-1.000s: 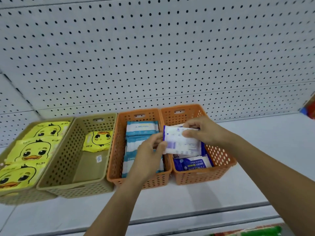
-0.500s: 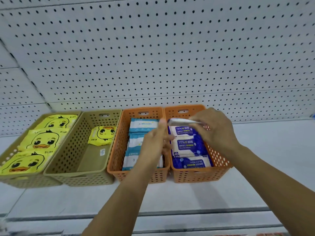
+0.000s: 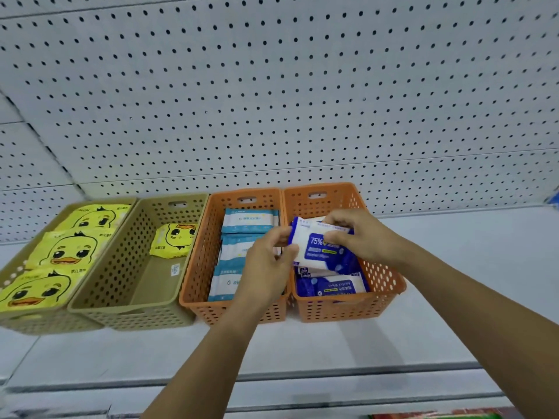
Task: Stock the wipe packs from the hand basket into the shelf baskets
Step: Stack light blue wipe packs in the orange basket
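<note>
**Pack turned label-up over the right orange basket**

Within the last second the wipe pack (image 3: 317,249) has been flipped. It showed its pale back face first, passed through edge-on, and now has its blue-and-white front with "75%" facing the camera. It has also come lower and sits tilted in the mouth of the right orange basket (image 3: 390,285), above the packs already inside. That suggests the turning is done and what remains for this pack is laying it flat on the row.

Both hands hold it. The left hand (image 3: 266,261) pinches its left edge between thumb and fingers, and the right hand (image 3: 360,237) curls over its upper right corner.

The pack is a soft, flat pouch – white on the left, deep blue on the right, with small print under the large number. A matching blue pack (image 3: 329,287) lies label-up at the basket's front, and the edge of another shows between the 2.

The neighbouring orange basket (image 3: 196,267) holds 3 teal-and-white packs (image 3: 249,220) in a row. An olive basket (image 3: 121,267) holds 1 small yellow duck pack (image 3: 174,238), and the far-left basket (image 3: 12,273) holds 3 larger duck packs (image 3: 60,252). The hand basket is not in view, so how many packs are left to stock cannot be told.
</note>
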`<state>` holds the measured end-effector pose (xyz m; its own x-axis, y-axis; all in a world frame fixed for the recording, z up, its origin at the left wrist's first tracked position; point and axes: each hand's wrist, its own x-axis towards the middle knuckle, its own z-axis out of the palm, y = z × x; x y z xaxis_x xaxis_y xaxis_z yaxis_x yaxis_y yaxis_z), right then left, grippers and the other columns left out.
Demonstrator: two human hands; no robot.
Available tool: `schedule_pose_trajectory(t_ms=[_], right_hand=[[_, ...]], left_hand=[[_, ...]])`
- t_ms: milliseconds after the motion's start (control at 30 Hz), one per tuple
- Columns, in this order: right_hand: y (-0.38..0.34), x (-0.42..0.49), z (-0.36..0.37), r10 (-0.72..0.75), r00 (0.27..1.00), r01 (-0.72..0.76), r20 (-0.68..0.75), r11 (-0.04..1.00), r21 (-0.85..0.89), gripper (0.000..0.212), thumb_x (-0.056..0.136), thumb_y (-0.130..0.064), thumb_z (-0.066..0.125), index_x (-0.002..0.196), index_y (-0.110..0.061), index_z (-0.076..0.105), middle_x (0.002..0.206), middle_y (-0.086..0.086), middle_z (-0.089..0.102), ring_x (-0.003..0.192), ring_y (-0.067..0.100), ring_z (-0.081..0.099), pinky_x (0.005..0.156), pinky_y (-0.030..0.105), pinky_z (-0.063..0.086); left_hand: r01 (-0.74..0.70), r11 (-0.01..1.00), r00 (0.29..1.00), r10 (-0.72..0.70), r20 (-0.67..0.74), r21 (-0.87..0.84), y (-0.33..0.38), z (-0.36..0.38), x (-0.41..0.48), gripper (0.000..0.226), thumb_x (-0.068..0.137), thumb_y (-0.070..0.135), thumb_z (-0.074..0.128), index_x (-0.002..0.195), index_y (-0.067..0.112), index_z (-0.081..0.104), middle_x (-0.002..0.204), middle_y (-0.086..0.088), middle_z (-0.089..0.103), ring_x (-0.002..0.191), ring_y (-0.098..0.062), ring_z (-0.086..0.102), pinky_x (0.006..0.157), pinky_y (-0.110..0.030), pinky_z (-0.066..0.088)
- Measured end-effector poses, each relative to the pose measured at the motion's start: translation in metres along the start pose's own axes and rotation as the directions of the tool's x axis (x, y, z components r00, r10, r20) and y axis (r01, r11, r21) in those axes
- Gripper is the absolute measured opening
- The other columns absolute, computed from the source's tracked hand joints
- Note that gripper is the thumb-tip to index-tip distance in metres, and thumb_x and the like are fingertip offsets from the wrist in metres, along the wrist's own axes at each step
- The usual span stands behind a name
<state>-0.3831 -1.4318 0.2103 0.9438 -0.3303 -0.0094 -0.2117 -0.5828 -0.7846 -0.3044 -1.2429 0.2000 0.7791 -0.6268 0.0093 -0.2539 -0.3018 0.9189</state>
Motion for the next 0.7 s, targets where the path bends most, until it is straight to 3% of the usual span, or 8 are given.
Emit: schedule_pose_trajectory(t_ms=[100,200,367,533,700], right_hand=[[0.017,0.002,-0.001,0.102,0.993,-0.101,0.066,0.995,-0.025,0.008,0.092,-0.023,0.061,0.096,-0.016,0.059,0.105,-0.003,0.067,0.094,0.015,0.067,0.076,0.037,0.059],[0.028,0.011,0.008,0.157,0.964,-0.101,0.215,0.962,-0.252,0.006,0.091,-0.022,0.063,0.096,-0.019,0.061,0.113,-0.001,0.064,0.098,0.016,0.063,0.076,0.034,0.058],[0.038,0.017,0.034,0.247,0.915,-0.098,0.321,0.904,-0.416,0.022,0.091,-0.025,0.062,0.113,-0.023,0.06,0.125,-0.002,0.058,0.106,0.016,0.058,0.082,0.028,0.053],[0.033,0.009,0.045,0.222,0.94,-0.075,0.261,0.877,-0.475,0.041,0.094,-0.027,0.057,0.133,-0.017,0.052,0.136,0.002,0.052,0.12,0.019,0.051,0.096,0.032,0.048],[0.006,-0.03,0.051,0.172,0.984,-0.137,0.049,0.903,-0.408,0.037,0.096,-0.039,0.05,0.126,-0.02,0.057,0.128,0.002,0.055,0.113,0.02,0.054,0.092,0.037,0.05]], left_hand=[[-0.137,0.852,0.99,0.095,0.108,0.505,-0.022,-0.004,-0.017,0.052,0.093,0.055,0.05,0.14,0.037,0.039,0.14,0.02,0.044,0.129,0.0,0.038,0.101,-0.026,0.041],[-0.207,0.669,0.978,0.138,0.155,0.714,-0.033,-0.004,-0.034,0.062,0.09,0.07,0.033,0.143,0.038,0.028,0.141,0.019,0.046,0.131,-0.002,0.038,0.113,-0.035,0.029],[-0.16,0.591,0.984,0.155,0.083,0.79,-0.033,0.003,-0.044,0.07,0.092,0.069,0.02,0.15,0.029,0.024,0.144,0.011,0.048,0.133,-0.005,0.039,0.114,-0.032,0.023],[-0.145,0.554,0.981,0.19,0.045,0.82,-0.036,0.006,-0.047,0.084,0.085,0.07,0.004,0.149,0.023,0.032,0.132,0.004,0.06,0.122,-0.012,0.051,0.103,-0.032,0.036],[-0.195,0.567,0.971,0.228,0.076,0.8,-0.043,0.003,-0.053,0.078,0.088,0.07,0.008,0.148,0.026,0.031,0.136,0.006,0.055,0.127,-0.011,0.046,0.108,-0.032,0.031]])
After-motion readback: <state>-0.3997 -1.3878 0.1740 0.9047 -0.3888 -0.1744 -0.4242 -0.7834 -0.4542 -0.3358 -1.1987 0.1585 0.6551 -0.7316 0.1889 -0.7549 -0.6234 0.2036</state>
